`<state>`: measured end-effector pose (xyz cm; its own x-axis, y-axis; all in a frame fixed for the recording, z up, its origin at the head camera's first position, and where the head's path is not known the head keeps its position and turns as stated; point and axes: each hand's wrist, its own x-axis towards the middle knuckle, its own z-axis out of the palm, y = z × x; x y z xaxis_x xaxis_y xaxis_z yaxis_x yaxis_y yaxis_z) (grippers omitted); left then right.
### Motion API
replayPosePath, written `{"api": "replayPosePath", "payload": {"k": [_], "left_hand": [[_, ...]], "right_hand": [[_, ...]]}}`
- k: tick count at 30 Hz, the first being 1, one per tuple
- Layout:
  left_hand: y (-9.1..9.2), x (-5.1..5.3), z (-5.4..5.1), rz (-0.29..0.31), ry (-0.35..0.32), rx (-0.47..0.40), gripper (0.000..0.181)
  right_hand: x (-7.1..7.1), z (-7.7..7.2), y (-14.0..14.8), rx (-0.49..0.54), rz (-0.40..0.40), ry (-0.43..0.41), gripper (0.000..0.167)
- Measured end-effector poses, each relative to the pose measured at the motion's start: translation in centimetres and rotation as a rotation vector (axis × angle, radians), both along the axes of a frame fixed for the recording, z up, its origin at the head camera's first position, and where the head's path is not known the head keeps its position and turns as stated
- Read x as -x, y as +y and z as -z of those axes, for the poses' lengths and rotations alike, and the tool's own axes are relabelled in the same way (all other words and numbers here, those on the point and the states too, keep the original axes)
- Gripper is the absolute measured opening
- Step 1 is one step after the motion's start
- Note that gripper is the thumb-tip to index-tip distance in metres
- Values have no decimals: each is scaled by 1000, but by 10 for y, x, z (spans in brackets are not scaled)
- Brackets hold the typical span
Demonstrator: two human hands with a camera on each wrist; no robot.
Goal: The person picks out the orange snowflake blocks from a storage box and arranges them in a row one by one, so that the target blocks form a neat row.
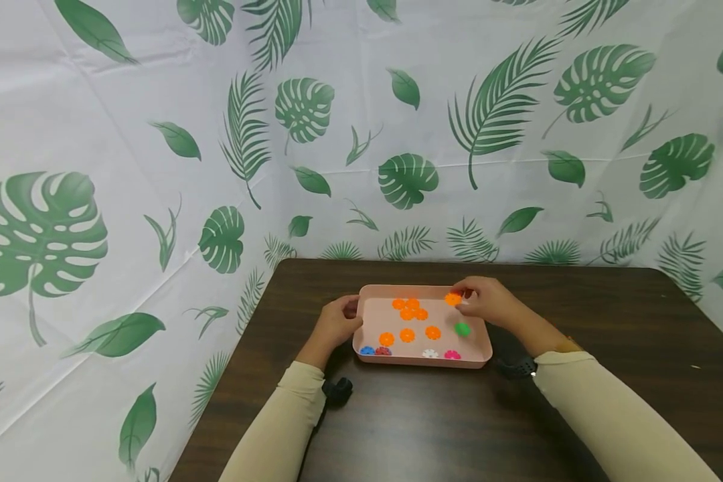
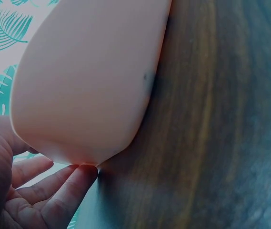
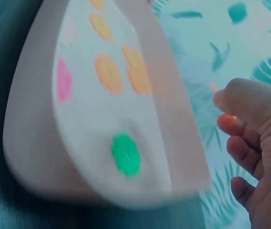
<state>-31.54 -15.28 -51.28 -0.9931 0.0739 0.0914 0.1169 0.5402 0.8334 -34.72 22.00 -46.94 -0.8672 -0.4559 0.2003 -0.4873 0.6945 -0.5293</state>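
A shallow pink tray lies on the table with several flower-shaped plastic discs in it, mostly orange. My left hand grips the tray's left end; in the left wrist view the fingertips press against its wall. Above the tray's far right corner, my right hand pinches an orange flower-shaped disc between thumb and fingers. Only a sliver of that disc shows in the right wrist view, where the hand is beside the tray. Below it in the tray lies a green disc.
Along the tray's near wall are a blue disc, a dark red one, a white one and a pink one. The dark wooden table meets a leaf-printed curtain at the back and left.
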Motion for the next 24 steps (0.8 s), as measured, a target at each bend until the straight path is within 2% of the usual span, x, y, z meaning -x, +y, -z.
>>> {"api": "replayPosePath", "payload": {"k": [7, 11, 19, 24], "left_hand": [[0, -1, 0, -4, -5, -2, 56], [0, -1, 1, -6, -15, -2, 56], [0, -2, 0, -5, 1, 0, 56], [1, -1, 0, -4, 5, 8, 56]], "right_hand": [[-15, -4, 65, 27, 181, -43, 37], [-26, -4, 102, 24, 243, -39, 40], [-41, 6, 157, -9, 341, -50, 47], [-45, 22, 181, -64, 375, -91, 56]]}}
